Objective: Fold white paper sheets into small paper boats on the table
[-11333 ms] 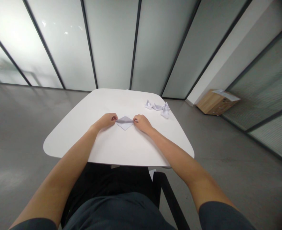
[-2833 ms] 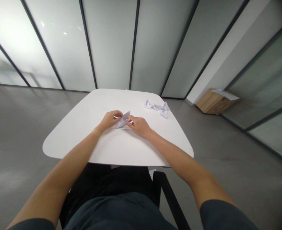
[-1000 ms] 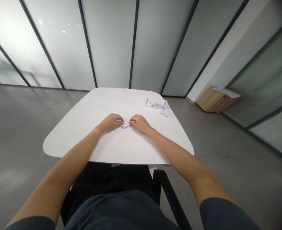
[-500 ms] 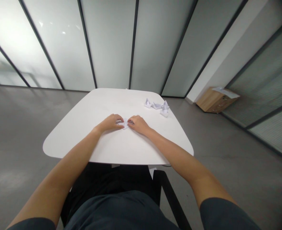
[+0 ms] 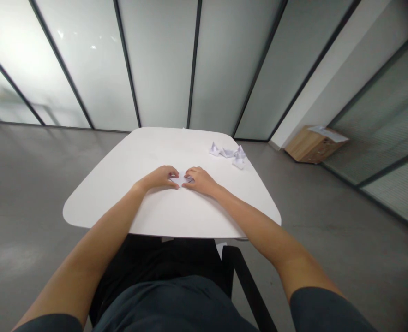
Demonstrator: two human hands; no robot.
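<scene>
We are working at the middle of a white rounded-corner desk [image 5: 102, 203], with our left hand [image 5: 157, 178] and our right hand [image 5: 200, 180] drawn in close together and nearly meeting. Between them, the folded white paper [image 5: 181, 180] is lying flat on the desk. It is small and pale, and its creased shape is mostly hidden under our fingers, so we are seeing only a narrow patch of it and cannot make out its exact form.

Our left hand is coming in from about 9 o'clock, palm down with its fingers lightly curled and their tips on the paper's left side. Our right hand is coming in from about 3 o'clock, also palm down, with its fingers on the right side. Neither hand is spread wide, but we cannot tell whether they are pinching the paper or only pressing on it.

At about 1 o'clock from our hands, a small cluster of white folded paper boats [image 5: 227, 153] is sitting near the desk's far edge, well apart from us. Farther out at about 2 o'clock, a low wooden cabinet [image 5: 313, 151] is standing on the grey floor [image 5: 27, 193] with sheets of paper [image 5: 327, 133] lying on top. A black chair [image 5: 249, 290] is showing at about 5 o'clock, and frosted glass partitions [image 5: 162, 60] are rising beyond the desk at 12 o'clock.
</scene>
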